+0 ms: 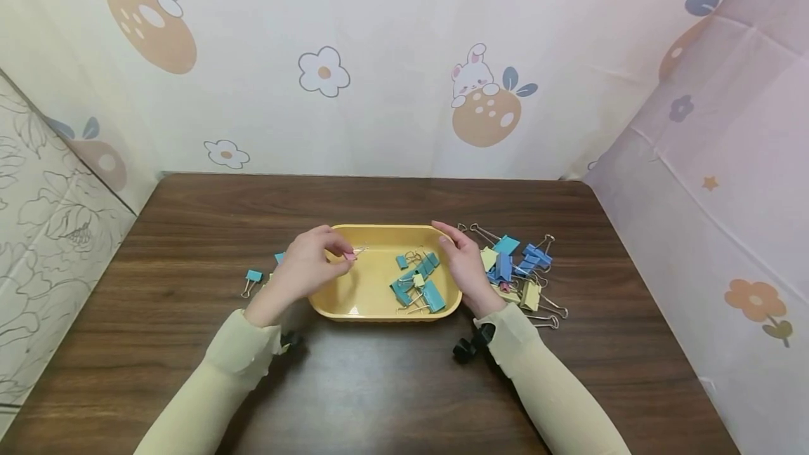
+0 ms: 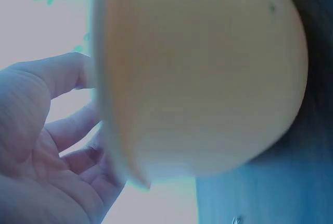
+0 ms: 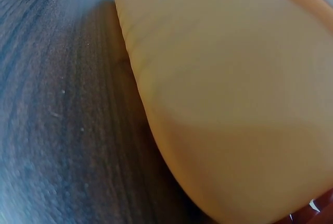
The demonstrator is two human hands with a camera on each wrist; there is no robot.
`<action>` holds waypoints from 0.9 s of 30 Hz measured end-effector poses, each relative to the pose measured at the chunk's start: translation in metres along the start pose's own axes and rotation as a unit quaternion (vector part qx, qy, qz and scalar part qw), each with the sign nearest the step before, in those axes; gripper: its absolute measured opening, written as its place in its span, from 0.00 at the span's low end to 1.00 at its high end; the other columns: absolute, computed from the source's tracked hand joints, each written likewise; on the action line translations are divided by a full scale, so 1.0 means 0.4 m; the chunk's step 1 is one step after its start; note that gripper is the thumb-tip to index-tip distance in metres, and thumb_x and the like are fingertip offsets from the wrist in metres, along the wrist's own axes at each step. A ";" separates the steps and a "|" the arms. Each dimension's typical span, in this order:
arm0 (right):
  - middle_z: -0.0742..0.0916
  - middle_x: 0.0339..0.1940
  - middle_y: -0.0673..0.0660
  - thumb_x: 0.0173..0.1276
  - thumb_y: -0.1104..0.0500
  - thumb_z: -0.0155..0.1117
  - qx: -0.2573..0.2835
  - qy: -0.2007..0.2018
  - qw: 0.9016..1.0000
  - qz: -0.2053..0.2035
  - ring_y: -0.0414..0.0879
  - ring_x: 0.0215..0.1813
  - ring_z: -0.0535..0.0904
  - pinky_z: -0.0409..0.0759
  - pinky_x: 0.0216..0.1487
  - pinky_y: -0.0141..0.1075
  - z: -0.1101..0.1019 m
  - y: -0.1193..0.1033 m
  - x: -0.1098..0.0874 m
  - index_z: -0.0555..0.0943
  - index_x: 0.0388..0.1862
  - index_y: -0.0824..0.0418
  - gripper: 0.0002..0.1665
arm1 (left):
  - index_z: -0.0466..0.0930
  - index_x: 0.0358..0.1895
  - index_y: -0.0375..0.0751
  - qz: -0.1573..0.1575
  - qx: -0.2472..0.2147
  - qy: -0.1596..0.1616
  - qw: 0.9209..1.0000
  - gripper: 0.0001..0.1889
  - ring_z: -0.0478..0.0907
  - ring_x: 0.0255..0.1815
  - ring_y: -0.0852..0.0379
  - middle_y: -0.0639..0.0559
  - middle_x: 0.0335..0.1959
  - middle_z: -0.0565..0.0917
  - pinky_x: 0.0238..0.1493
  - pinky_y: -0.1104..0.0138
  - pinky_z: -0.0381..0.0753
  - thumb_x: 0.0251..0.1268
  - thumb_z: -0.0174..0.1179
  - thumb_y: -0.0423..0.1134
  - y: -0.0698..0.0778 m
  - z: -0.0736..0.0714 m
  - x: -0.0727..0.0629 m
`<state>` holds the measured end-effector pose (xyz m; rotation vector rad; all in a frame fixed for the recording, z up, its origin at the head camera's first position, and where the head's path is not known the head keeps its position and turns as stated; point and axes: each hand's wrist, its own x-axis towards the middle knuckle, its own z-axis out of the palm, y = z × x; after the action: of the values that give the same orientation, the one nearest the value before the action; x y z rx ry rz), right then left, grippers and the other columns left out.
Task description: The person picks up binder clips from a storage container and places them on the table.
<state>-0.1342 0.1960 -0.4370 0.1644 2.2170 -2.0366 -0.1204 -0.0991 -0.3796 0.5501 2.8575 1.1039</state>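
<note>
My left hand [image 1: 310, 262] pinches a small pink binder clip [image 1: 350, 256] above the left part of the yellow tray [image 1: 366, 230]. In the left wrist view, the tray's wall [image 2: 208, 78] hides the fingertips of that hand. At the tray's right end, my right hand [image 1: 464, 265] holds the rim, its thumb on the inner side. Inside the tray, toward the right, lie several teal binder clips [image 1: 433, 296] and a small pale yellow one [image 1: 418, 280]. The right wrist view shows the tray's outer wall [image 3: 234, 88] but no fingers.
Right of the tray is a pile of blue binder clips [image 1: 503, 267], with pale yellow [image 1: 531, 295], teal and pink ones among them. A small teal clip [image 1: 254, 276] lies left of my left hand, others partly hidden behind it. A patterned cloth [image 1: 392, 125] hangs behind the wooden table [image 1: 379, 385].
</note>
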 end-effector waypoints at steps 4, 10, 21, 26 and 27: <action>0.74 0.70 0.55 0.81 0.58 0.48 -0.001 0.004 1.000 0.001 0.51 0.65 0.73 0.72 0.64 0.48 0.000 -0.001 0.000 0.75 0.70 0.54 0.22 | 0.87 0.33 0.47 0.001 -0.004 0.024 1.000 0.04 0.81 0.39 0.55 0.57 0.35 0.81 0.38 0.61 0.76 0.58 0.69 0.41 -0.015 -0.034 -0.016; 0.74 0.70 0.55 0.81 0.59 0.48 0.005 0.006 1.000 0.003 0.51 0.65 0.73 0.72 0.64 0.47 0.002 -0.001 0.001 0.75 0.69 0.54 0.21 | 0.88 0.37 0.45 -0.016 -0.002 0.053 0.998 0.05 0.81 0.37 0.52 0.54 0.35 0.83 0.39 0.60 0.76 0.59 0.69 0.39 -0.063 -0.073 -0.039; 0.75 0.69 0.55 0.81 0.58 0.48 0.010 0.000 1.000 -0.001 0.52 0.64 0.74 0.73 0.63 0.49 0.001 -0.002 -0.003 0.74 0.70 0.54 0.22 | 0.88 0.40 0.42 -0.087 0.037 0.061 0.994 0.07 0.83 0.39 0.50 0.49 0.38 0.83 0.42 0.56 0.75 0.60 0.68 0.39 -0.185 -0.125 -0.088; 0.75 0.69 0.55 0.81 0.58 0.48 0.010 0.000 1.000 0.003 0.52 0.64 0.74 0.73 0.63 0.49 0.000 -0.002 -0.004 0.74 0.70 0.53 0.22 | 0.88 0.41 0.40 -0.119 0.068 0.049 0.989 0.09 0.80 0.41 0.47 0.46 0.40 0.83 0.42 0.54 0.74 0.61 0.67 0.41 -0.233 -0.130 -0.105; 0.75 0.69 0.55 0.81 0.58 0.48 0.012 -0.001 1.000 0.004 0.52 0.64 0.74 0.73 0.63 0.49 0.000 -0.003 -0.005 0.74 0.70 0.53 0.22 | 0.88 0.41 0.40 -0.126 0.073 0.045 0.988 0.10 0.80 0.41 0.46 0.45 0.41 0.83 0.42 0.53 0.74 0.61 0.67 0.41 -0.240 -0.130 -0.107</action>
<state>-0.1324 0.1958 -0.4356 0.1729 2.1891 -2.0587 -0.1183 -0.2130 -0.4081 0.1388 2.9946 0.9072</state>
